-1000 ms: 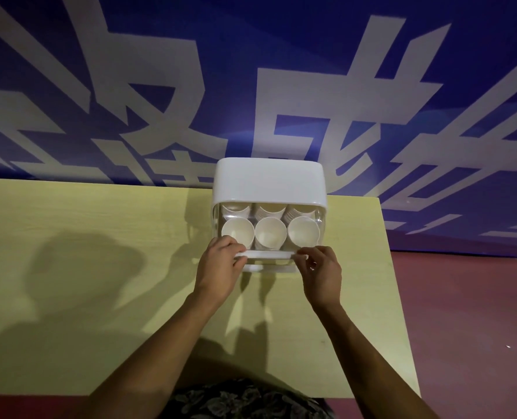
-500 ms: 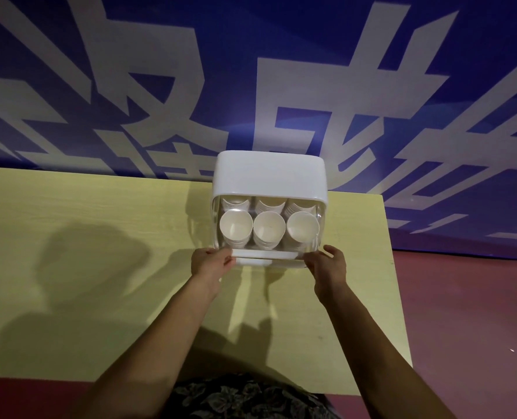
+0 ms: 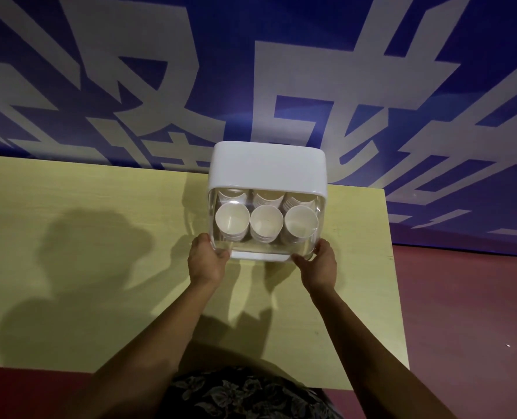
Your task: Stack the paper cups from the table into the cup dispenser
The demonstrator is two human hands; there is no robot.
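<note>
Cup dispenser [image 3: 268, 164] — white box with a rounded top and a clear front cover, standing at the far edge of the yellow table [image 3: 78, 237], against the blue wall banner with large pale characters [image 3: 281, 71]. It lies straight ahead of the person, centred between the two forearms; its long axis runs left to right, across the line of reach.

Paper cups [image 3: 266, 221] — white, nested in three stacks side by side inside the dispenser, mouths facing the camera behind the clear cover; a further row shows above and behind them. No loose cup is visible on the table top.

Left hand [image 3: 206, 261] — at the lower left front corner of the dispenser, fingers curled round the corner and gripping it, thumb lying along the bottom edge.

Right hand [image 3: 319, 263] — at the lower right front corner, mirrored, fingers bent round the corner in a hold on it.

Both hands are equally near — neither leads. Judged state of task: cups all housed, cover appearing closed, so stacking looks finished. The grip at both ends of the long axis suits sliding or squaring the box along the reach line; uneven pressure from either side would probably swing it askew.

Floral-patterned garment [image 3: 245, 394] — bottom edge of the view.
</note>
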